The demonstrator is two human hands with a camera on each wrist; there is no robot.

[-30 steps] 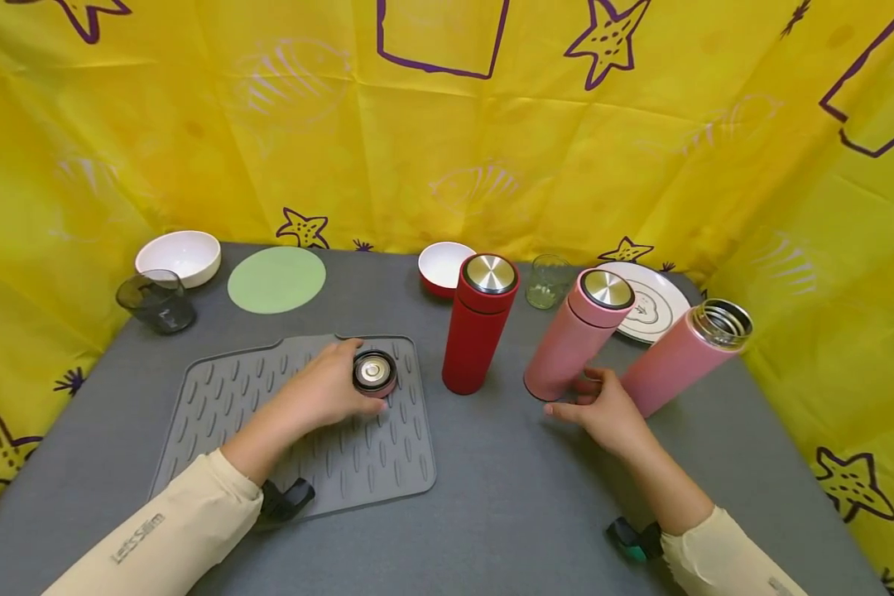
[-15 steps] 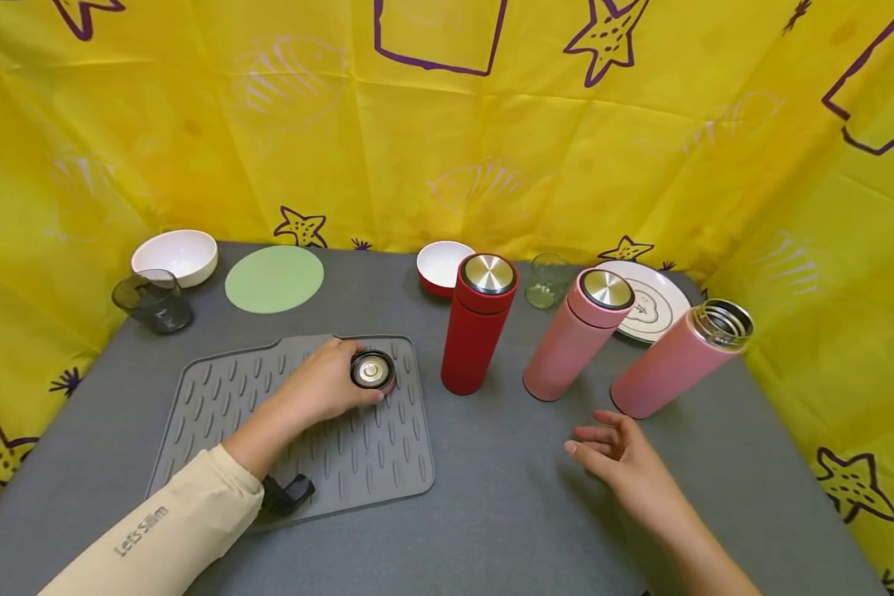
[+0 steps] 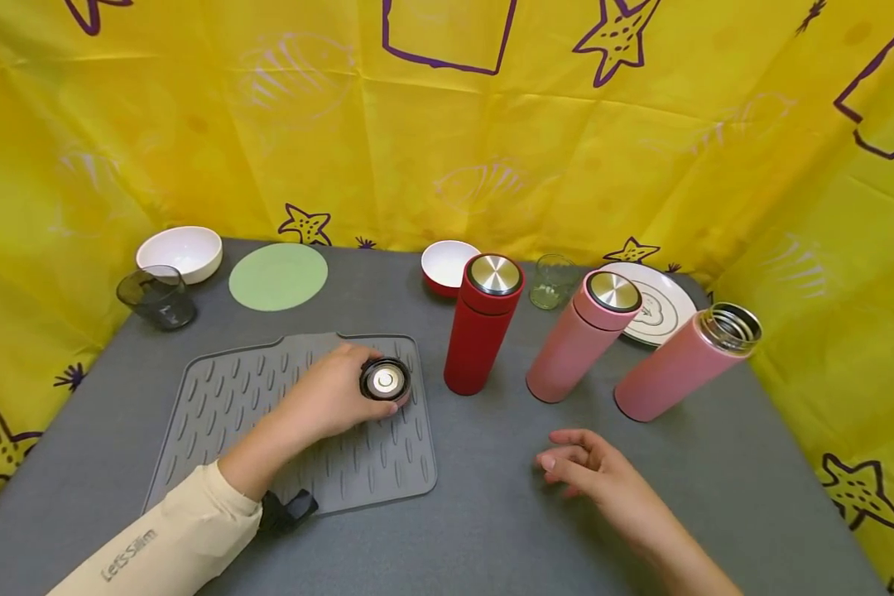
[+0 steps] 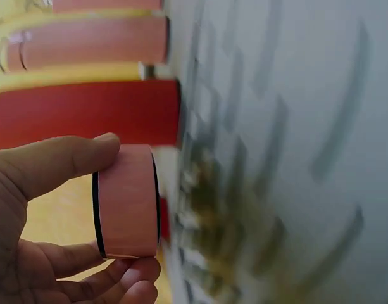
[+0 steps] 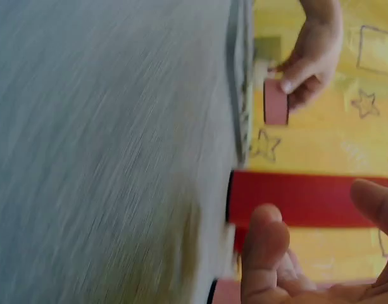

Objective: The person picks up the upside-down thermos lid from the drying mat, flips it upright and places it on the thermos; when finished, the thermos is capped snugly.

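My left hand grips a pink bottle lid by its sides, its underside turned up, above the grey ridged mat. In the left wrist view, thumb and fingers clasp the pink lid from opposite sides. My right hand holds nothing, its fingers loosely bent, in front of the bottles. An uncapped pink bottle with a bare metal neck stands at the right. Beside it are a capped pink bottle and a capped red bottle, both upright.
The grey mat lies at the left of the table. Behind it are a white bowl, a dark glass and a green round mat. A red bowl, a clear glass and a white plate stand behind the bottles.
My right hand has drawn back from the pink bottles toward the front and then moved left. The left hand, still holding the lid, has shifted slightly to the right.
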